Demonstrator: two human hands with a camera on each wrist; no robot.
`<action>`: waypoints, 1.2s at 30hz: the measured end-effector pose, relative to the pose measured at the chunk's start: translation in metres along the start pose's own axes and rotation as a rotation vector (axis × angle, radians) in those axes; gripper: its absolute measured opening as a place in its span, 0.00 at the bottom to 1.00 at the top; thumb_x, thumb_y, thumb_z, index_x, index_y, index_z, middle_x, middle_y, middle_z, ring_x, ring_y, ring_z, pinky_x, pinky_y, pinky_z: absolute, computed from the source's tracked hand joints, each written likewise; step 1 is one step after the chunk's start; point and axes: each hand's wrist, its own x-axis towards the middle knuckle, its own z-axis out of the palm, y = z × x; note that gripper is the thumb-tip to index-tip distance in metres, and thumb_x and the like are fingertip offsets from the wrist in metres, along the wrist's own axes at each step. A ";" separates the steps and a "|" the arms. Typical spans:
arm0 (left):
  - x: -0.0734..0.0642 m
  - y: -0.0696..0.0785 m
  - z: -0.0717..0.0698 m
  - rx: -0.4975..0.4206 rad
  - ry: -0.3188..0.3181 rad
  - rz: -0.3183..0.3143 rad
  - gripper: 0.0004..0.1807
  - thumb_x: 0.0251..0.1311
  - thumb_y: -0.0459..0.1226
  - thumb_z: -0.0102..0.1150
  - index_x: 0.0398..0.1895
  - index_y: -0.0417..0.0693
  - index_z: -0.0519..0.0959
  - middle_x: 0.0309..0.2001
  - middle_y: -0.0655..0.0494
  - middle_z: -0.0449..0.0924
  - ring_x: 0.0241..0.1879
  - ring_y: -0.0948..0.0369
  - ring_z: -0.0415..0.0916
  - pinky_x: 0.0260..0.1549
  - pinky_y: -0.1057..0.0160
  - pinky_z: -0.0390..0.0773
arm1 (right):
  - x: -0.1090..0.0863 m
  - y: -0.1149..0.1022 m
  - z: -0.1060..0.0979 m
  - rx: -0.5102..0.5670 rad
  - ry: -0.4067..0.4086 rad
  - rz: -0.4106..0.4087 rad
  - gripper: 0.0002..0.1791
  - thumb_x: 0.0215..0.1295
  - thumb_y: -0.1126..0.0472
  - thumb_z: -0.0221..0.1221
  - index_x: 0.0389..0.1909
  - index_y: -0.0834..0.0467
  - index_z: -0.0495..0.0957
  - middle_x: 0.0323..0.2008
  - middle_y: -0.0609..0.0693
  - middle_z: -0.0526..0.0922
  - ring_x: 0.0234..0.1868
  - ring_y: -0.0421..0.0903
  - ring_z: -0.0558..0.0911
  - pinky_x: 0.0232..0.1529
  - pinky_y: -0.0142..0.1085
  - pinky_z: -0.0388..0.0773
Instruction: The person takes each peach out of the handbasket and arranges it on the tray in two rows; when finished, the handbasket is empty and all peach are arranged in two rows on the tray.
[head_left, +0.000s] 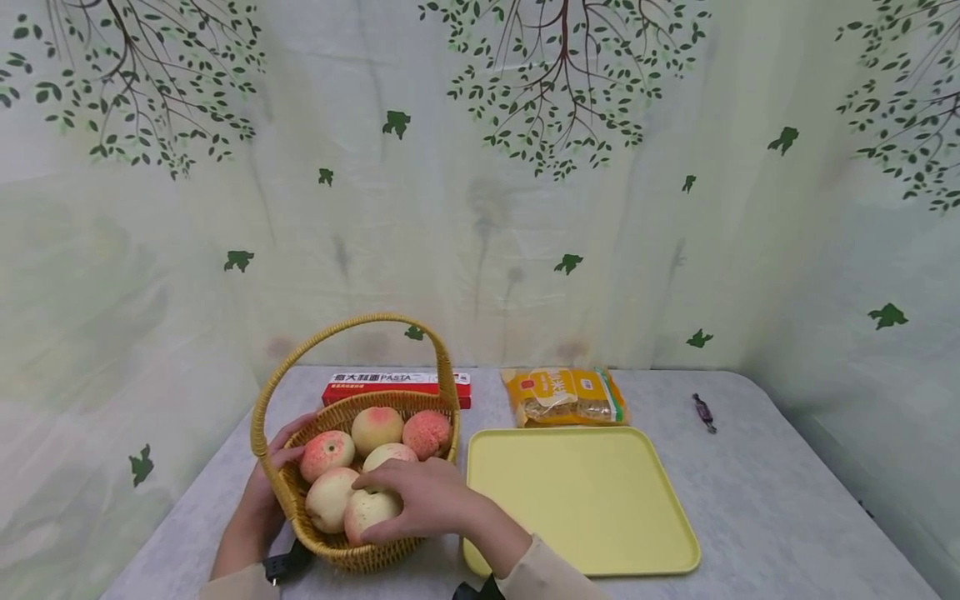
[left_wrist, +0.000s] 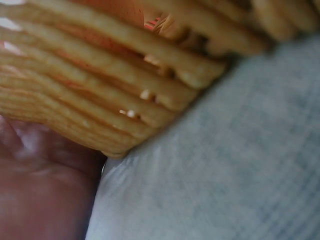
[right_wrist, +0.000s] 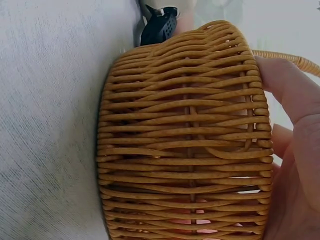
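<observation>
A wicker basket (head_left: 365, 560) with a tall arched handle (head_left: 390, 317) stands on the left of the table and holds several peaches. My right hand (head_left: 431, 500) reaches over its near right rim and grips a pale peach (head_left: 367, 514), thumb in front and fingers behind. Around that peach lie other peaches (head_left: 327, 451), some pale, some speckled red. My left hand (head_left: 273, 467) holds the basket by its left side, partly behind the handle. In the left wrist view, its palm (left_wrist: 45, 185) lies beside the woven wall. The right wrist view shows the basket's outer weave (right_wrist: 185, 125).
A yellow tray (head_left: 581, 500) lies right of the basket. Behind it is an orange-packaged food bag (head_left: 566, 396). A red and white pasta box (head_left: 396, 380) lies behind the basket. A small dark-wrapped candy (head_left: 703, 413) is at the far right on the grey table (head_left: 780, 508).
</observation>
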 end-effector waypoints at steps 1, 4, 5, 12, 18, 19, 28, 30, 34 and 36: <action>0.000 0.000 0.000 0.004 0.002 -0.001 0.27 0.76 0.38 0.40 0.76 0.59 0.58 0.61 0.71 0.71 0.56 0.74 0.74 0.52 0.72 0.75 | 0.000 0.000 0.000 -0.001 0.012 0.000 0.30 0.59 0.31 0.59 0.63 0.30 0.72 0.58 0.26 0.77 0.52 0.23 0.75 0.38 0.27 0.66; 0.001 0.000 0.001 -0.002 0.000 0.003 0.27 0.76 0.37 0.39 0.76 0.59 0.58 0.60 0.71 0.71 0.55 0.74 0.75 0.52 0.72 0.76 | -0.001 0.000 0.002 -0.008 0.047 -0.001 0.30 0.58 0.30 0.59 0.63 0.30 0.73 0.57 0.26 0.78 0.50 0.24 0.75 0.38 0.26 0.66; 0.001 -0.001 0.000 -0.010 -0.004 0.007 0.27 0.76 0.37 0.39 0.76 0.59 0.58 0.60 0.72 0.72 0.55 0.74 0.75 0.52 0.72 0.76 | -0.002 0.001 0.002 0.000 0.061 0.001 0.30 0.58 0.30 0.60 0.63 0.31 0.73 0.56 0.27 0.78 0.49 0.24 0.75 0.38 0.26 0.66; 0.000 -0.002 -0.001 -0.014 -0.020 0.027 0.27 0.76 0.36 0.39 0.76 0.58 0.58 0.60 0.71 0.73 0.55 0.74 0.75 0.52 0.72 0.76 | -0.009 0.004 0.005 0.191 0.166 0.035 0.33 0.56 0.34 0.65 0.62 0.37 0.75 0.58 0.35 0.75 0.50 0.30 0.75 0.53 0.33 0.71; 0.000 -0.001 0.000 0.014 0.005 0.014 0.26 0.76 0.36 0.39 0.75 0.59 0.59 0.59 0.72 0.72 0.55 0.74 0.75 0.52 0.73 0.75 | -0.015 0.009 0.008 0.386 0.239 0.020 0.29 0.58 0.39 0.67 0.61 0.36 0.74 0.58 0.37 0.74 0.52 0.32 0.74 0.52 0.30 0.72; 0.000 0.000 0.001 0.020 0.008 0.011 0.26 0.76 0.37 0.39 0.75 0.59 0.59 0.59 0.73 0.72 0.55 0.75 0.74 0.52 0.73 0.75 | -0.016 0.009 0.009 0.432 0.250 0.016 0.29 0.58 0.40 0.68 0.60 0.36 0.74 0.57 0.37 0.74 0.52 0.32 0.74 0.52 0.30 0.73; 0.001 -0.001 -0.001 0.051 0.010 0.005 0.27 0.76 0.37 0.38 0.76 0.59 0.58 0.59 0.71 0.70 0.55 0.75 0.74 0.52 0.73 0.75 | -0.025 0.017 0.005 0.758 0.232 0.041 0.28 0.60 0.48 0.68 0.60 0.41 0.69 0.58 0.38 0.75 0.57 0.33 0.75 0.62 0.33 0.72; -0.001 -0.002 -0.001 0.045 0.007 0.005 0.27 0.76 0.37 0.38 0.76 0.59 0.58 0.59 0.71 0.70 0.55 0.75 0.74 0.52 0.73 0.75 | -0.025 0.019 0.002 0.807 0.226 0.037 0.28 0.61 0.48 0.67 0.61 0.43 0.69 0.58 0.40 0.76 0.58 0.35 0.76 0.63 0.33 0.72; -0.003 -0.001 0.001 0.027 -0.006 0.015 0.27 0.76 0.36 0.38 0.76 0.57 0.58 0.59 0.71 0.71 0.55 0.75 0.74 0.52 0.73 0.75 | -0.029 0.021 -0.007 0.916 0.252 0.019 0.29 0.61 0.48 0.67 0.61 0.48 0.68 0.56 0.43 0.75 0.54 0.35 0.78 0.59 0.32 0.75; -0.002 0.000 0.002 0.015 -0.007 0.023 0.27 0.76 0.35 0.38 0.76 0.57 0.59 0.59 0.71 0.71 0.55 0.75 0.74 0.52 0.73 0.75 | -0.032 0.022 -0.012 0.981 0.267 0.003 0.30 0.62 0.50 0.66 0.62 0.51 0.66 0.56 0.45 0.74 0.52 0.36 0.79 0.55 0.32 0.77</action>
